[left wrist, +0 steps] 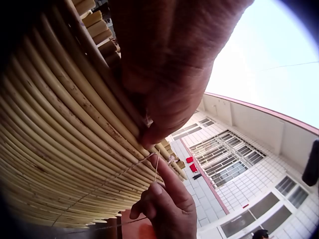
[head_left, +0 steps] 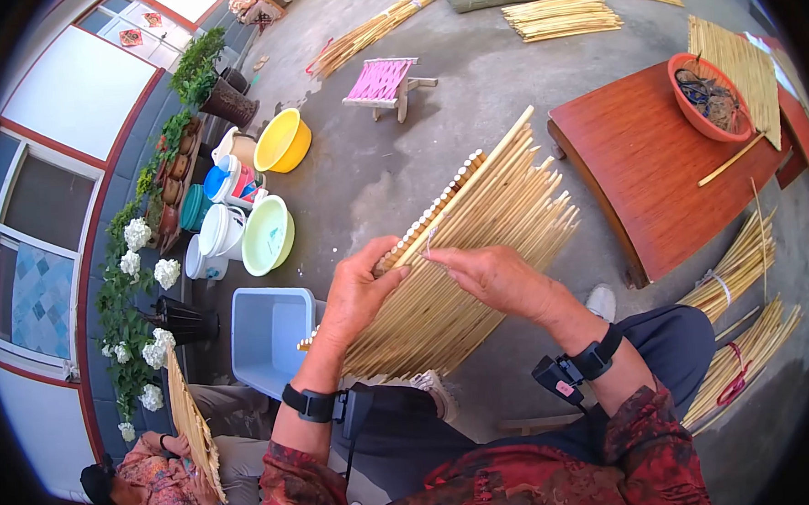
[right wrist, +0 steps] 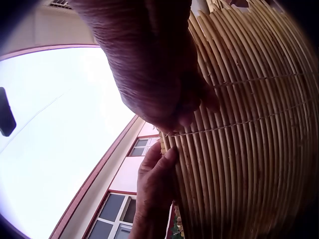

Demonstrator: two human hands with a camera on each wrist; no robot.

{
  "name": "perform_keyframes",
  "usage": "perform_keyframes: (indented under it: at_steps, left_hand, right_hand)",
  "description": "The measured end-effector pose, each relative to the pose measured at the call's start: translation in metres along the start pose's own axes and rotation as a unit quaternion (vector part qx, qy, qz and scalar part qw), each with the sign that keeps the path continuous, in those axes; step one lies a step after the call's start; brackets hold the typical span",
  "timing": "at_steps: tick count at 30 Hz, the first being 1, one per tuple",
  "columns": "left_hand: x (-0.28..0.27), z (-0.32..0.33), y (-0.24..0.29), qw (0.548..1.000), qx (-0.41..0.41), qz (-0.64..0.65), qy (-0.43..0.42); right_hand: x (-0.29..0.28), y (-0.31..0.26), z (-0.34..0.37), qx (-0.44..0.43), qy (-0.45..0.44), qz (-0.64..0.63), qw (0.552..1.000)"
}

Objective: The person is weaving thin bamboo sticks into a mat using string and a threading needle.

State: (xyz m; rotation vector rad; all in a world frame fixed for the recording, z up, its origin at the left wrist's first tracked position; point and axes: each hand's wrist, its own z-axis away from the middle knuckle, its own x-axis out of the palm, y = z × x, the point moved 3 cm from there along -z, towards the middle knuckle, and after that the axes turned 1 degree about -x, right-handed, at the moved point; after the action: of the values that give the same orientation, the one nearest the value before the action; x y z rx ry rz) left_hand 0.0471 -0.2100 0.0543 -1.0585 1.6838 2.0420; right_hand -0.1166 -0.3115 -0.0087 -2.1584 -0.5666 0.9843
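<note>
A mat of pale stalks [head_left: 460, 259], bound by rows of thread, lies slanted above the person's lap. The left hand [head_left: 356, 292] grips its upper left edge, thumb on the outermost stalk. Close beside it, the right hand [head_left: 502, 279] pinches a thin needle-like piece [left wrist: 158, 167] at that edge, seen in the left wrist view. From there a thread [left wrist: 104, 185] runs across the stalks. In the right wrist view the mat [right wrist: 239, 129] shows its thread rows, with the left hand [right wrist: 154, 189] holding the edge below the right hand [right wrist: 159, 74].
A red-brown table [head_left: 638, 176] with an orange basin [head_left: 690, 109] stands at right. Buckets, a blue tub [head_left: 272, 337] and flowers line the left. A pink stool [head_left: 382, 82] and stalk bundles [head_left: 561, 17] lie ahead. Another person [head_left: 156, 485] sits at lower left with a mat.
</note>
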Motion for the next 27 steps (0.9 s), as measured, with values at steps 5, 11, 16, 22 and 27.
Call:
perform_keyframes:
  at_steps: [5, 11, 16, 22, 27]
  left_hand:
    - [-0.001, 0.001, 0.001, 1.0, -0.024, 0.009, -0.007]
    - [-0.002, -0.001, -0.004, 1.0, 0.002, 0.007, 0.006]
    - [-0.003, -0.001, -0.003, 1.0, 0.0, 0.005, 0.004]
    - [-0.002, -0.001, -0.002, 1.0, 0.001, -0.008, 0.009]
    - [0.001, 0.005, 0.009, 0.999, -0.001, -0.036, 0.014]
  right_hand:
    - [-0.001, -0.001, -0.003, 0.026, -0.029, -0.015, 0.999]
    - [-0.002, -0.001, -0.005, 0.041, -0.044, -0.055, 0.997]
    - [-0.005, -0.003, -0.007, 0.082, -0.084, -0.069, 0.991]
    - [-0.004, -0.003, -0.008, 0.073, -0.07, -0.097, 0.99]
    - [-0.004, -0.004, -0.005, 0.084, -0.054, -0.157, 0.982]
